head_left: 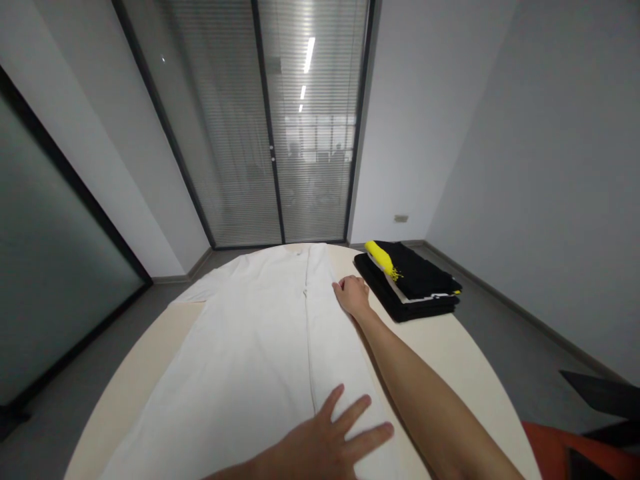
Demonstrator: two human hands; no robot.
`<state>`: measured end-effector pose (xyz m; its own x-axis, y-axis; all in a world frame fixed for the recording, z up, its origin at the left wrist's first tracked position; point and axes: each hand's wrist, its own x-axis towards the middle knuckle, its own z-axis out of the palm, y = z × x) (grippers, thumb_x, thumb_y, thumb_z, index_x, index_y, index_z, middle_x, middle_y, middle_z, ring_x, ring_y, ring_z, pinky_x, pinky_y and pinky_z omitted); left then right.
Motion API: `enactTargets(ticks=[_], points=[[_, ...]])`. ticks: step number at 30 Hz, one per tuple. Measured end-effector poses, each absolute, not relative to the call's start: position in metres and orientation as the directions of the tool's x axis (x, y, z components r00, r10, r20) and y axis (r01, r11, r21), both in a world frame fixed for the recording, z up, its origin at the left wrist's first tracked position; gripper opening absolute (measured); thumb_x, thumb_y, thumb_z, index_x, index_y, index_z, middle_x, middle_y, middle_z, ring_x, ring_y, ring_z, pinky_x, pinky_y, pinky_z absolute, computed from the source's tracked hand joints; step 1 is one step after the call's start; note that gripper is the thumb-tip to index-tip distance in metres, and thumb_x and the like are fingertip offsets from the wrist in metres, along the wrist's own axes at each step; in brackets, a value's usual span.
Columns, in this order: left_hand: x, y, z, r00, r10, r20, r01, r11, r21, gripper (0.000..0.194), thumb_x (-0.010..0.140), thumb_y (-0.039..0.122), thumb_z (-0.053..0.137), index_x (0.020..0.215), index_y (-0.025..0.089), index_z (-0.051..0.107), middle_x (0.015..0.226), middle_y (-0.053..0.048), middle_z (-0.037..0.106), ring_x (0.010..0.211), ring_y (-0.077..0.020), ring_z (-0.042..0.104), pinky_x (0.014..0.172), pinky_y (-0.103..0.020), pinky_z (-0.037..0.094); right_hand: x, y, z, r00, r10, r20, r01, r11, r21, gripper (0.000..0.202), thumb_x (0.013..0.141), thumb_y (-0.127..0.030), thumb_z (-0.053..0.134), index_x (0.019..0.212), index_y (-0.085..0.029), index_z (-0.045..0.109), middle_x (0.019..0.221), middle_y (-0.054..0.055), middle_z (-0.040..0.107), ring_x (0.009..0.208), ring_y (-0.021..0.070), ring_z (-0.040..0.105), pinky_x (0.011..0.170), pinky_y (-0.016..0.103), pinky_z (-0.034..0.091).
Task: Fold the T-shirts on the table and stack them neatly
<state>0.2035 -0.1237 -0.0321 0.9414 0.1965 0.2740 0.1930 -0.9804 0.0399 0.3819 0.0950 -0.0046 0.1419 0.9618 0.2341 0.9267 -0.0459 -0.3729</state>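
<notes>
A white shirt (250, 333) lies spread on the round table, a sleeve reaching out at the far left. Its right side is folded inward, with the fold's edge running lengthwise down the cloth. My left hand (335, 440) lies flat on this folded strip near the front, fingers spread. Farther back, my right hand (353, 295) is at the shirt's right edge, fingers curled in and thumb on the cloth. The fingertips are partly hidden. Just right of it sits a stack of folded dark clothes (415, 277) with a yellow print on top.
The pale round table (465, 373) curves away on both sides. An orange-red chair (575, 450) with black parts stands at the lower right. Behind the table are a glass partition with blinds (235, 133) and grey-white walls.
</notes>
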Motion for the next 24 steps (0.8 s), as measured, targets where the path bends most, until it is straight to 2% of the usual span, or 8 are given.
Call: enactTargets(ticks=[5,8,12,15,17,19,21,24], points=[[0.224,-0.131,-0.044,0.930,0.177,0.323,0.196,-0.980,-0.026,0.060,0.097,0.041,0.059,0.153,0.044,0.037,0.160,-0.005,0.039,0.139,-0.0414,0.046,0.109,-0.061,0.042,0.387,0.090,0.002,0.156,0.963,0.221,0.966,-0.102,-0.236,0.036,0.100,-0.038,0.048,0.105,-0.013,0.072,0.121,0.020,0.066,0.115,0.0322,0.056,0.091,0.040,0.044],[0.240,-0.137,-0.049,0.929,0.172,0.327,0.190,-0.981,-0.026,0.063,0.095,0.042,0.062,0.152,0.046,0.036,0.162,-0.005,0.034,0.142,-0.0420,0.041,0.111,-0.062,0.041,0.394,0.085,0.007,0.155,0.963,0.222,0.975,-0.114,-0.188,0.036,0.100,-0.034,0.048,0.110,-0.009,0.071,0.122,0.022,0.065,0.115,0.0331,0.056,0.091,0.039,0.046],[0.251,-0.140,-0.036,0.929,0.163,0.332,0.163,-0.986,0.028,0.055,0.098,0.049,0.055,0.150,0.047,0.039,0.163,-0.003,0.034,0.146,-0.0416,0.035,0.113,-0.063,0.038,0.405,0.079,0.013,0.161,0.962,0.223,0.981,-0.130,-0.146,0.035,0.099,-0.030,0.050,0.116,-0.005,0.067,0.122,0.024,0.064,0.114,0.0323,0.058,0.090,0.037,0.048],[0.241,-0.133,-0.009,0.959,0.144,0.243,0.111,-0.983,0.146,0.043,0.106,0.039,0.038,0.148,0.034,0.046,0.162,-0.001,0.037,0.150,-0.0313,0.032,0.120,-0.050,0.036,0.407,0.074,0.014,0.169,0.960,0.222,0.982,-0.146,-0.120,0.034,0.099,-0.030,0.051,0.118,-0.005,0.066,0.123,0.025,0.063,0.114,0.0312,0.060,0.089,0.035,0.050],[0.227,-0.125,0.010,0.956,0.225,0.190,0.169,-0.947,0.272,0.051,0.103,0.046,0.044,0.149,0.023,0.045,0.161,-0.006,0.038,0.152,-0.0316,0.027,0.121,-0.049,0.033,0.405,0.073,0.015,0.185,0.958,0.219,0.980,-0.164,-0.111,0.035,0.100,-0.030,0.050,0.120,-0.005,0.065,0.124,0.026,0.063,0.114,0.0304,0.062,0.088,0.035,0.051],[0.214,-0.120,0.023,0.907,0.403,0.123,0.344,-0.876,0.339,0.070,0.095,0.054,0.054,0.154,0.020,0.038,0.165,-0.011,0.028,0.153,-0.0385,0.016,0.122,-0.062,0.022,0.402,0.074,0.015,0.212,0.956,0.202,0.975,-0.192,-0.113,0.035,0.101,-0.029,0.049,0.122,-0.006,0.063,0.122,0.027,0.064,0.111,0.0297,0.065,0.086,0.034,0.052],[0.208,-0.118,0.029,0.846,0.532,0.038,0.483,-0.795,0.367,0.081,0.091,0.058,0.058,0.158,0.020,0.031,0.167,-0.015,0.017,0.154,-0.0418,0.007,0.121,-0.068,0.013,0.398,0.076,0.017,0.247,0.954,0.168,0.966,-0.228,-0.123,0.035,0.101,-0.028,0.049,0.122,-0.005,0.063,0.118,0.027,0.066,0.106,0.0295,0.069,0.084,0.034,0.054],[0.211,-0.125,0.028,0.795,0.605,-0.035,0.567,-0.722,0.396,0.084,0.091,0.060,0.054,0.160,0.023,0.025,0.168,-0.013,0.008,0.154,-0.0398,-0.001,0.122,-0.067,0.006,0.394,0.079,0.020,0.276,0.954,0.115,0.956,-0.259,-0.138,0.035,0.100,-0.026,0.049,0.124,-0.003,0.062,0.114,0.030,0.067,0.106,0.0310,0.070,0.083,0.036,0.056]])
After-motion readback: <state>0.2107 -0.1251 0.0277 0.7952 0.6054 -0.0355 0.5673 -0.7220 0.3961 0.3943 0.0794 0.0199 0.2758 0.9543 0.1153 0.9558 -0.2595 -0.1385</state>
